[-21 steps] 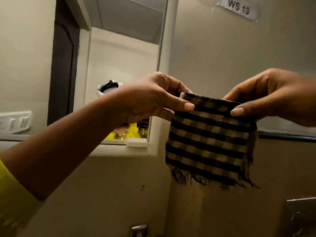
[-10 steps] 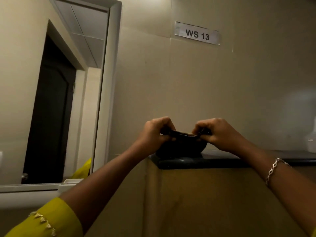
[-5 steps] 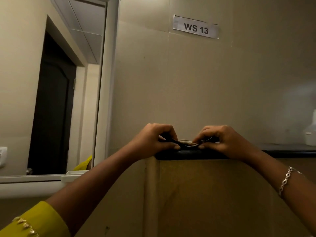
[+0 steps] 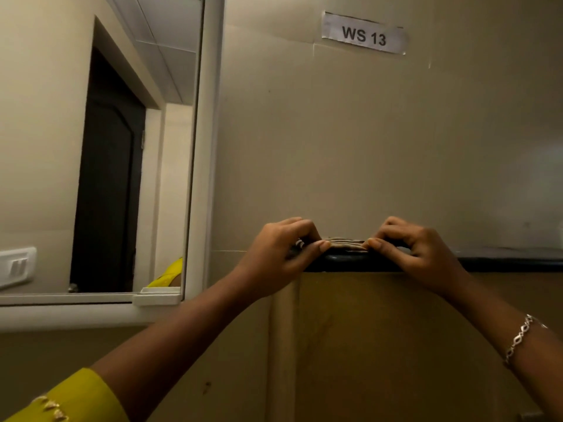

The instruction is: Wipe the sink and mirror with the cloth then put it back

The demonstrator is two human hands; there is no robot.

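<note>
The folded checked cloth [image 4: 345, 243] lies flat on the dark ledge [image 4: 502, 263] at about eye height, only its thin edge showing. My left hand [image 4: 280, 249] pinches its left end and my right hand [image 4: 411, 248] pinches its right end, both pressing it down on the ledge. The mirror [image 4: 100, 147] in a white frame hangs on the wall to the left. The sink is out of view.
A paper label reading WS 13 [image 4: 364, 34] is stuck on the beige wall above. The mirror reflects a dark door and a switch plate [image 4: 16, 266]. A small white shelf [image 4: 157, 296] juts from the mirror frame's lower corner. Below the ledge is a brownish panel [image 4: 396, 345].
The cloth hung open between both hands in front of the mirror; it has since been folded, lifted to the ledge and flattened there, going from a sagging bundle to a thin flat stack.
</note>
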